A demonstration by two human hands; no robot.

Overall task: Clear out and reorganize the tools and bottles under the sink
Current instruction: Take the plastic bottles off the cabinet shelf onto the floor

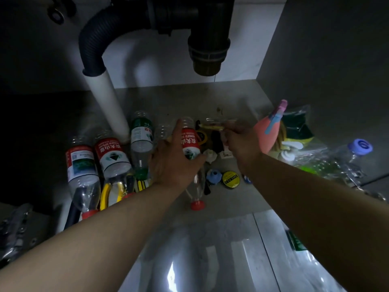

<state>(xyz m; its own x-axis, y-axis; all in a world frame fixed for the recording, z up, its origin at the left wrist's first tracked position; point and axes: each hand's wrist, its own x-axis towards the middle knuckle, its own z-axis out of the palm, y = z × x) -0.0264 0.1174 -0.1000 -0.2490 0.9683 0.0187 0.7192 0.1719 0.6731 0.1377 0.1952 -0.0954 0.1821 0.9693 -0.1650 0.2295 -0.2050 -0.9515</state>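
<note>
The left hand (174,163) gripped a red-label bottle (190,144) around its middle, with fingers and thumb curled round it. This bottle was near the centre of the view, above the cabinet floor (189,98), with its red cap (197,205) pointing to 6 o'clock; whether it rested on the floor could not be told. The right hand (240,148) was apart from the left one, at its 3 o'clock. Its fingers were curled at a clear yellowish thing (212,123) at 11 o'clock, but the view there was too blurred to tell if the hand really held it. At 9 o'clock of the left hand lay a green-label bottle (141,133), then a second bottle (113,157) and a third bottle (82,165), both with red labels, side by side. Yellow-handled pliers (109,192) lay partly under the second bottle. A yellow and black tape roll (231,179) lay at 6 o'clock of the right hand, and a pink spray bottle (267,131) stood just beside it at 3 o'clock. A white pipe (107,102) rose at 11 o'clock of the left hand.
</note>
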